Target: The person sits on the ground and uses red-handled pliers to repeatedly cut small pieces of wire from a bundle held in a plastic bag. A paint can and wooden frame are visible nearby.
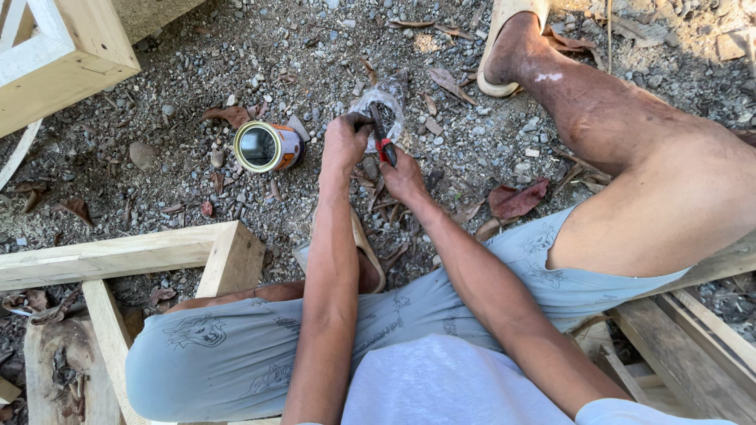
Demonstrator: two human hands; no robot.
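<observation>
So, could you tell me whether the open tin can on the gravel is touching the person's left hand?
Apart. The head view shows bare gravel between the tin can and the left hand.

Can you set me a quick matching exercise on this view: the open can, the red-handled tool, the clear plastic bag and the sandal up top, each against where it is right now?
Things:
1. open can
2. red-handled tool
3. clear plastic bag
4. sandal

Places or states:
A. on the foot at the top of the view
B. lying on its side on the gravel, left of the hands
C. gripped by the right hand
D. on the ground just beyond the left hand, crumpled

Pairs: 1-B, 2-C, 3-D, 4-A
</observation>
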